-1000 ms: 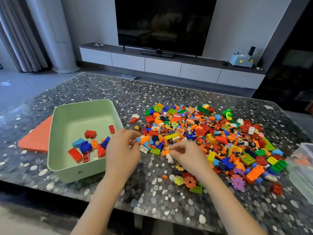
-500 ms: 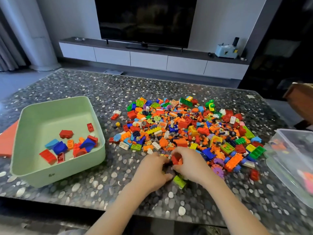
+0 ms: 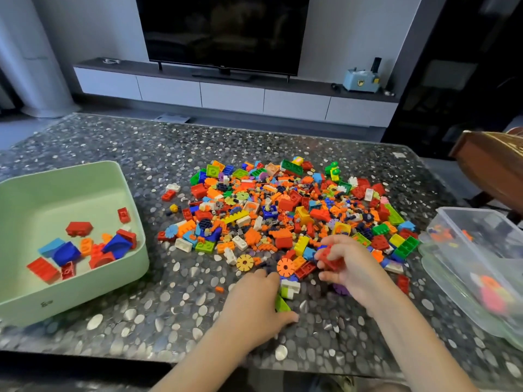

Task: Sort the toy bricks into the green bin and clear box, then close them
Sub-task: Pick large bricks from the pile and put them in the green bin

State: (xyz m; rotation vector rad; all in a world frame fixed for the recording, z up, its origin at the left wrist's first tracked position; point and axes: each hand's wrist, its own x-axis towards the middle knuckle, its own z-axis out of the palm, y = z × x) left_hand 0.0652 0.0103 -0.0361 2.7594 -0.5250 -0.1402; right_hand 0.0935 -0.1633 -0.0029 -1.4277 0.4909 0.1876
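Head view: right hand (image 3: 345, 267), fingers clamped, has just picked a red brick (image 3: 329, 260) off the pile (image 3: 283, 210) (green bin (image 3: 85, 295), left of the pile, likely next); left hand (image 3: 252, 301) fingers: cannot tell.

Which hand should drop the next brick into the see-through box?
Right, probably: the right hand grips a red brick, and the clear box lies on that side, farther from the left hand.
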